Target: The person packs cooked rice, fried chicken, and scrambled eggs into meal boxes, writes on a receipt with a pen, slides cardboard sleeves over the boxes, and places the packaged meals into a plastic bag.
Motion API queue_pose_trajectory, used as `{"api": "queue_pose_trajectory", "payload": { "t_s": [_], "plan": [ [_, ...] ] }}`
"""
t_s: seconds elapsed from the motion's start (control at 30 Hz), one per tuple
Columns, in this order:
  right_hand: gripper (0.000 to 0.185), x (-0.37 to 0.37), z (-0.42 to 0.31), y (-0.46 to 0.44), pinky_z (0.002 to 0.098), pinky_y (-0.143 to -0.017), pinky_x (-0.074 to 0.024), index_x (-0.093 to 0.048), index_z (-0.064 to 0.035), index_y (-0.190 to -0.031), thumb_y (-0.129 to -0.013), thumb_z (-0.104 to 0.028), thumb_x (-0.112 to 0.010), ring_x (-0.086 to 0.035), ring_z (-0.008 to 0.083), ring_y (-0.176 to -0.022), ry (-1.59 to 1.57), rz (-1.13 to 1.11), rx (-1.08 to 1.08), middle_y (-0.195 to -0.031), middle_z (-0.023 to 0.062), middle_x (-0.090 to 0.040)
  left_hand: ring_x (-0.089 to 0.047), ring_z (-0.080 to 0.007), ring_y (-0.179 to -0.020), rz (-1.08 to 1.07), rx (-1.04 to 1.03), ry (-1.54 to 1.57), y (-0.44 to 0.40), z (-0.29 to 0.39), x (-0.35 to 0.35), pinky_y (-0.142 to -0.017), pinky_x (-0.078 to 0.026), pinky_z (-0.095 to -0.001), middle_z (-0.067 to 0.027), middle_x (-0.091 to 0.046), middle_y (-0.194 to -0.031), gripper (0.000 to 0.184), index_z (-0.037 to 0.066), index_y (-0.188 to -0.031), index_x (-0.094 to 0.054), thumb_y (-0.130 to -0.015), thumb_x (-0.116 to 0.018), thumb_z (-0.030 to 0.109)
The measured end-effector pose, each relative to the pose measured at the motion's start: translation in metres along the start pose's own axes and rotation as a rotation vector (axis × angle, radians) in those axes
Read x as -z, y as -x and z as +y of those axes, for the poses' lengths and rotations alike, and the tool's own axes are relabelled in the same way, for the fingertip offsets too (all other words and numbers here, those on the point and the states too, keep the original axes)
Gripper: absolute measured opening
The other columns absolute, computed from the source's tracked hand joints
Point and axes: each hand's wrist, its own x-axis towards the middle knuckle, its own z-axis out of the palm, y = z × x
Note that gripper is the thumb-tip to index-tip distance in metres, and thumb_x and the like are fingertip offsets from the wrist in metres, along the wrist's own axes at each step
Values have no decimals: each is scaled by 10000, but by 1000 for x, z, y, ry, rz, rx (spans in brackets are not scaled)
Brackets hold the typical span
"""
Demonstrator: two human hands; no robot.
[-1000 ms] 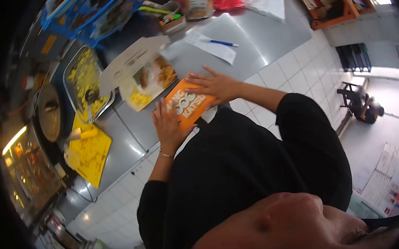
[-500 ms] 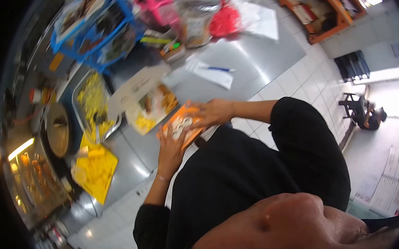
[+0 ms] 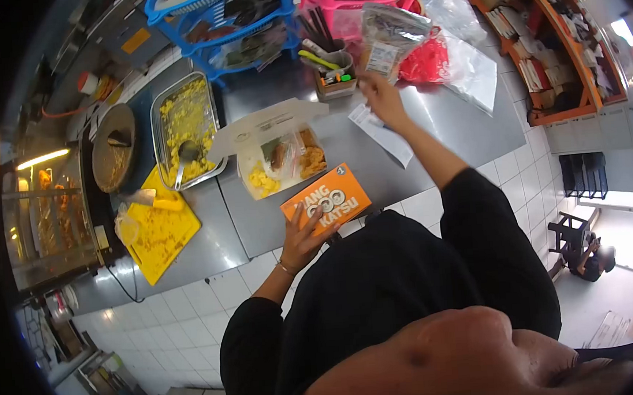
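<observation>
My left hand (image 3: 303,241) rests on the near left corner of a closed orange cardboard food box (image 3: 356,187) with KATSU printed on top, fingers curled over its lid and side. Reaching across the counter, my right hand (image 3: 385,102) is blurred, close to a pen holder (image 3: 337,87) with markers and dark sticks, and to a clear plastic packet (image 3: 380,59); whether it touches either is unclear. Under that forearm lies a white paper slip (image 3: 393,145). Behind the orange box, an open white food box (image 3: 263,194) contains yellow pieces, a plastic-wrapped portion and fried food.
A metal tray (image 3: 217,142) of yellow food with a ladle stands left, beside a yellow cutting board (image 3: 159,241) bearing a cleaver. Blue rack (image 3: 243,41), pink basket (image 3: 361,0) and red plastic bag (image 3: 424,61) line the back. A seated person (image 3: 595,260) is far right.
My right hand has left the orange box and moved away to the pen holder. My left hand stays on the box, whose printed lid now shows more fully. The camera view has shifted.
</observation>
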Motion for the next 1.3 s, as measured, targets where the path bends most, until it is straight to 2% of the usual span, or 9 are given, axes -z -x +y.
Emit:
{"api": "queue_pose_trajectory", "payload": {
  "t_s": [0.17,0.27,0.47,0.67,0.77,0.9,1.0,1.2,1.3],
  "plan": [
    [253,-3,-2,-78,304,-422,-464,-657,-50,-1095,-951,-242,-578,-590,140,-480,-94,25,-302,-647,67,-593,-403,-418,-1364,0,140,33,-6,20,-2,-1032,-368,-598,0,-509,-1474,523,419,-1252,-651,-803,-756,173],
    [224,11,9,-73,289,-419,-458,-674,-37,-1044,-914,-205,-604,-587,147,-479,-298,162,-470,-655,58,-601,-399,-405,-1372,57,138,15,-5,21,-8,-1037,-364,-594,7,-506,-1476,533,422,-1249,-651,-793,-765,171],
    [215,4,20,-66,314,-544,-467,-691,-55,-1049,-886,-183,-633,-609,145,-580,240,102,221,-662,56,-612,-393,-390,-1381,59,139,14,-5,21,-10,-1039,-363,-576,-9,-497,-1483,562,433,-1261,-642,-781,-787,178],
    [259,10,-8,-65,379,-694,-471,-659,-63,-1097,-857,-158,-646,-643,226,-771,-29,77,-97,-868,124,-684,-392,-385,-1387,19,150,-47,-7,25,-9,-1022,-389,-513,-13,-492,-1492,571,434,-1256,-652,-763,-811,194],
    [319,28,12,-55,351,-754,-450,-596,-28,-1167,-871,-139,-630,-609,235,-878,-50,602,122,-1039,151,-637,-383,-386,-1396,10,188,-90,-5,30,-15,-1031,-391,-482,-11,-494,-1492,556,429,-1239,-667,-760,-813,188],
    [315,88,74,-77,347,-857,-468,-602,-33,-1187,-924,-206,-597,-592,236,-993,-188,954,-85,-1092,165,-625,-371,-391,-1405,-40,273,-102,-13,47,-13,-1045,-390,-477,-7,-488,-1498,555,424,-1234,-674,-755,-816,181],
    [302,141,138,-121,369,-893,-474,-660,-107,-1165,-920,-272,-595,-593,267,-995,492,705,-227,-1081,145,-643,-357,-402,-1410,-64,320,-121,-12,53,-19,-1088,-372,-485,-19,-478,-1500,546,406,-1235,-677,-765,-805,159],
    [363,214,173,-225,472,-876,-464,-671,-181,-1164,-878,-392,-599,-593,268,-983,150,-168,-696,-1113,78,-662,-306,-457,-1419,-71,374,-157,-27,74,-24,-1149,-317,-520,-94,-458,-1498,507,316,-1248,-685,-798,-762,95],
    [396,214,158,-227,514,-879,-442,-631,-181,-1170,-873,-438,-578,-590,255,-998,55,-291,-889,-1108,71,-658,-294,-461,-1424,-33,389,-192,-33,81,-35,-1153,-305,-525,-103,-448,-1503,492,294,-1245,-687,-806,-751,83]
  ]
}}
